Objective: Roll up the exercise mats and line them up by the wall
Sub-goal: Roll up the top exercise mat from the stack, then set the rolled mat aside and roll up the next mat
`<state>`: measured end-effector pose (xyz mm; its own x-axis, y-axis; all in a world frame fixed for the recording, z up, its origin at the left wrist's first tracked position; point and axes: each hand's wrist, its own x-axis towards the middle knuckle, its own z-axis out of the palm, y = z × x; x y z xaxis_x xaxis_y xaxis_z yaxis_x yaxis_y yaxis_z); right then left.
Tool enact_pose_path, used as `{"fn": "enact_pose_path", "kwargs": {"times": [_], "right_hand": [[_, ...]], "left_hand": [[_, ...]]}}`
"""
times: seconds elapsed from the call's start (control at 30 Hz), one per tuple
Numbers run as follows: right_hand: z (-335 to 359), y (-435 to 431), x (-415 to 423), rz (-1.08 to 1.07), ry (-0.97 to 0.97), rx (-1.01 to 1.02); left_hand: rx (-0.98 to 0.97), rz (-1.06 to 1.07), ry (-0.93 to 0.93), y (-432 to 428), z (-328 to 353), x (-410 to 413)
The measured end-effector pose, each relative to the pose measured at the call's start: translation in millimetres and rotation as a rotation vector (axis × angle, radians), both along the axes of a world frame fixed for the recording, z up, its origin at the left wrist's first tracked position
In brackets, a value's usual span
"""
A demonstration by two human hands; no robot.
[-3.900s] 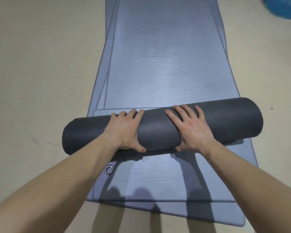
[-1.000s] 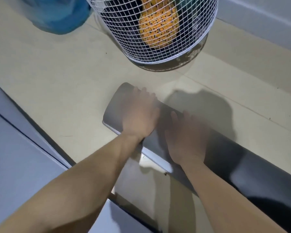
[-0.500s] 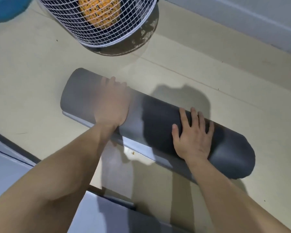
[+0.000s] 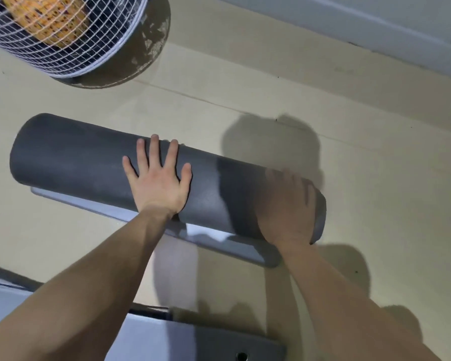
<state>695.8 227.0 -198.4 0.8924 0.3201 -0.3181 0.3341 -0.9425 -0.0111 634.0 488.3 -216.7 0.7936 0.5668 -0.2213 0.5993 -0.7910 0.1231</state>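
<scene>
1. Roll (image 4: 76, 162): dark grey, lying on the floor (image 4: 375, 178), slanted across my view. Its loose edge shows paler along the near side.
2. Left hand (image 4: 158, 181): open, fingers spread, palm flat on top of the roll near its middle.
3. Right hand (image 4: 287, 207): on the roll at its right end, blurred; I cannot tell whether it lies flat or curls round.
4. Wall (image 4: 375, 22): beyond the roll, a strip of bare floor between them.
5. Wire basket (image 4: 63, 48): beyond the roll's left end, near but apart; an orange ball (image 4: 44, 19) is inside.
6. Flat mats (image 4: 206, 342): nearest me, under my arms, one corner with an eyelet (image 4: 242, 356).
</scene>
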Motion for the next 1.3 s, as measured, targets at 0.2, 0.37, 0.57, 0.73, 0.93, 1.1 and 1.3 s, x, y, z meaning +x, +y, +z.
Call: {"fn": "enact_pose_path", "kwargs": {"times": [0.2,0.37,0.57,0.73,0.93,1.1,1.3], "right_hand": [[-20.6,-6.5,4.0,0.021,-0.056,0.058],[-27.7,-5.5,3.1,0.025,-0.067,0.078],[-27.4,-3.3,3.6,0.019,-0.087,0.148],[-28.9,-4.4,1.6,0.039,-0.054,0.125],[-33.6,-6.8,4.0,0.1,-0.079,0.138],[-26.0,-23.5,-11.7,0.466,-0.124,0.126],[-2.7,-50.0,-85.8,0.837,-0.151,0.034]], "left_hand": [[-0.029,-0.065,0.077,-62.6,4.3,2.6],[-0.006,-0.053,0.064,-61.1,-8.6,3.2],[0.019,-0.053,0.049,-62.5,-9.4,4.9],[0.04,-0.041,0.054,-66.3,-9.0,5.3],[0.11,0.088,0.042,-85.3,-2.6,2.4],[-0.046,0.068,0.029,-149.8,8.5,-72.5],[-0.127,0.132,0.194,-195.7,32.4,-243.9]]}}
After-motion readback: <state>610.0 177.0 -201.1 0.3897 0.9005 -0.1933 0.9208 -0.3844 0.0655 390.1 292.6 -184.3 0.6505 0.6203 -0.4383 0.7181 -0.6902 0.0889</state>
